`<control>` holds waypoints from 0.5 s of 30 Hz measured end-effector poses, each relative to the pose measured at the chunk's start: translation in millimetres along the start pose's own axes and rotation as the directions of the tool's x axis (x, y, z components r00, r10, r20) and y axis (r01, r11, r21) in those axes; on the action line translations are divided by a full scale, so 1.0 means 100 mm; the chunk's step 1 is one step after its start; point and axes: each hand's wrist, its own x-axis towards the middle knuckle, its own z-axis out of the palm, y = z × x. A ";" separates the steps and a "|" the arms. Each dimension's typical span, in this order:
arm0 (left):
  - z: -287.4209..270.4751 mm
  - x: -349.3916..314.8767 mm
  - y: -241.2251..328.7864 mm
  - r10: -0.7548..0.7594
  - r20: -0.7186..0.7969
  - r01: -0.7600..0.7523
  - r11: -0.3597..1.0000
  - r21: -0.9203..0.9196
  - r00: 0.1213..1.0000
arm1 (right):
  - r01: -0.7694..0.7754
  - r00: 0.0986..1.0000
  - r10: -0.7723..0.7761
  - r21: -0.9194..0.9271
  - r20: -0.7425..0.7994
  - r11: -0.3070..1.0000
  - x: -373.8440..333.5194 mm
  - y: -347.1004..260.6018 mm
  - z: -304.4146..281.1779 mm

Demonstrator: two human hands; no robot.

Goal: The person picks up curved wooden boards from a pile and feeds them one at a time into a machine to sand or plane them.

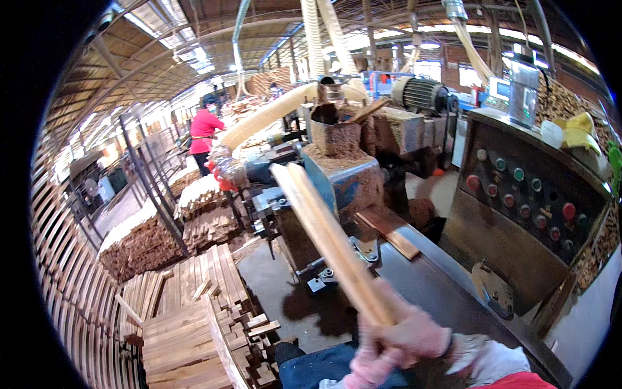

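Two long, pale wooden strips (330, 243) lie against each other, slanting from my hands up and away to the left, over the machine. Their near end is gripped by my right hand (414, 330), in a pinkish glove, with the fingers closed round the wood. Just below and left of it, my left hand (374, 368), gloved alike, is closed at the same near end. The hands overlap, so part of the left fingers is hidden. Under the strips is the machine's dark metal bed (440, 285), where a short reddish-brown board (389, 233) lies flat.
At the right stands a control panel (518, 194) with coloured buttons. A sawdust-covered machine housing (350, 175) with a cream hose (272, 120) is ahead. Stacked boards (184, 340) fill the lower left. A person in red (204, 129) works farther off at the left.
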 end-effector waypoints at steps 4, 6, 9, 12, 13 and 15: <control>0.35 -0.07 0.21 -0.389 0.480 -0.323 0.404 0.856 0.786 | -0.284 0.946 0.188 -0.395 -0.265 0.874 -0.87 0.22 -0.74; 0.23 -0.05 0.22 -0.513 0.333 -0.093 0.437 0.895 0.791 | -0.355 0.921 0.191 -0.535 -0.338 0.767 -1.40 0.48 -0.95; -0.04 0.03 0.23 -0.473 0.170 0.109 0.506 0.856 0.864 | -0.349 0.925 0.050 -0.787 -0.378 0.508 -2.01 0.82 -1.04; -0.44 -0.01 0.27 -0.102 0.089 -0.006 0.621 0.784 0.991 | -0.372 0.887 -0.048 -0.772 -0.459 0.516 -2.14 0.98 -1.04; -0.49 0.01 0.32 0.000 0.011 -0.008 0.668 0.744 1.000 | -0.359 0.878 -0.102 -0.783 -0.469 0.507 -2.08 1.01 -1.07; -0.71 -0.06 0.50 0.181 -0.132 -0.004 0.605 0.796 0.975 | -0.318 0.855 -0.222 -0.812 -0.469 0.489 -1.86 1.12 -1.14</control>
